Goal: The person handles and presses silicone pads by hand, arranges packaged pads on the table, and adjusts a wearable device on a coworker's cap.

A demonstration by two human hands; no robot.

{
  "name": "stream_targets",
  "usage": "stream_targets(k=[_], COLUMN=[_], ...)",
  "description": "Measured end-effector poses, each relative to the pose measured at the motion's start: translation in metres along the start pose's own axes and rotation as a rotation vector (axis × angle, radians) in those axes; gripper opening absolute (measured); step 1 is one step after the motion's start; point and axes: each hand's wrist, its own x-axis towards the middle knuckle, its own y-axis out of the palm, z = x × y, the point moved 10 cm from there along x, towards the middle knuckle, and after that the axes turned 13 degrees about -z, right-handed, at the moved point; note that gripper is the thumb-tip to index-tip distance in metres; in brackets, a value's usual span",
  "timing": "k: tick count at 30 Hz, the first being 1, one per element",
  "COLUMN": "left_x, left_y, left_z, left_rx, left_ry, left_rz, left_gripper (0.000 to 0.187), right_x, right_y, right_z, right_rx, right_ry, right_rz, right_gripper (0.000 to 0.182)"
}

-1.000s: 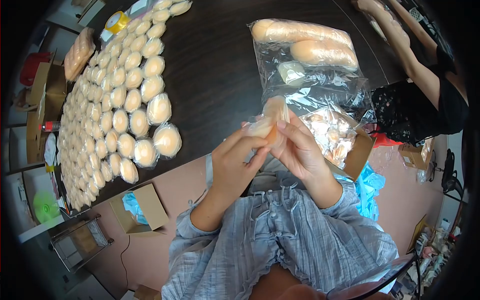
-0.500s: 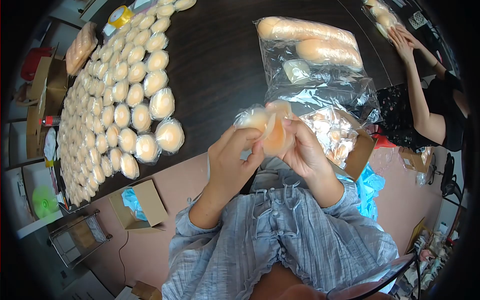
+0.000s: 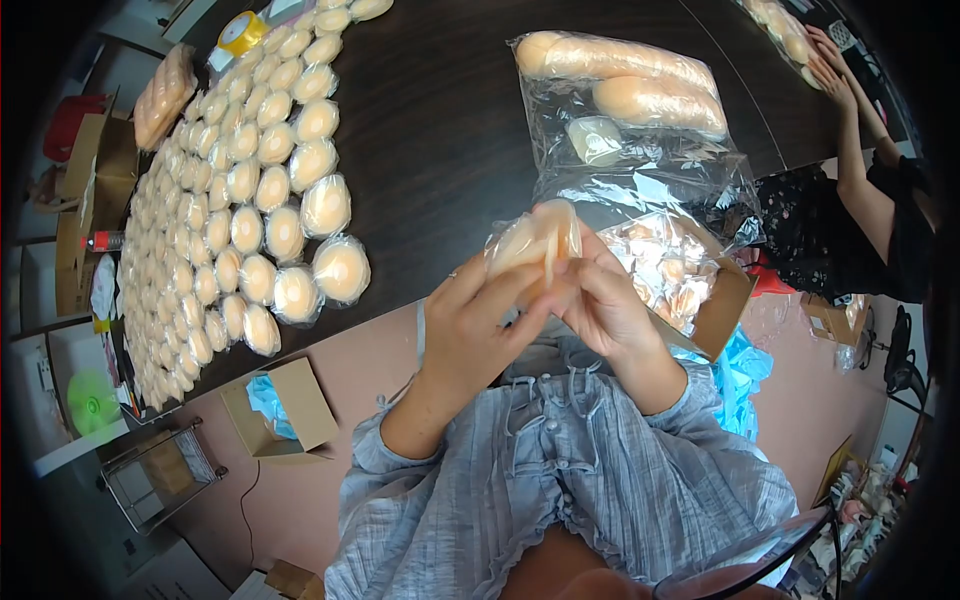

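My left hand [image 3: 478,322] and my right hand [image 3: 608,305] are closed together on soft beige silicone pads [image 3: 535,243], one layer folded against another. My left fingertips and thumb pinch the near side, while the right thumb presses from the other side. Clear film seems to lie around the pads, though my fingers cover part of it. Just beyond my right hand, a carton [image 3: 722,312] holds many small film-wrapped beige pieces [image 3: 660,262]. Over the table edge lies a clear plastic bag [image 3: 560,110] with long stacks of beige pads [image 3: 620,62] on it.
Many film-wrapped round pads [image 3: 340,270] cover the left of the dark table [image 3: 430,130]. A yellow tape roll [image 3: 240,34] sits behind them. An open carton [image 3: 310,400] stands on the floor. At the far right, a co-worker's hands [image 3: 832,78] touch another stack of pads [image 3: 778,28].
My left hand has moved slightly right, closer to my right hand, and the pads are pressed more closely together. The co-worker's hands have moved right along the table.
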Motion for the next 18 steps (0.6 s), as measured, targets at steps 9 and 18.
stream_targets(k=[9,18], left_x=[-0.0053,-0.0033], left_y=[-0.0034,-0.0003], left_z=[0.0050,-0.0009], left_rx=[-0.089,-0.041], left_ry=[0.011,0.067], left_rz=[-0.105,-0.074], left_gripper=[0.024,0.029], right_x=[-0.0014,0.0043], right_y=[0.0052,0.0028], right_z=[-0.0003,-0.0002], right_rx=[0.143,-0.046], right_ry=[0.038,-0.083], right_rz=[0.019,0.024], right_gripper=[0.058,0.059])
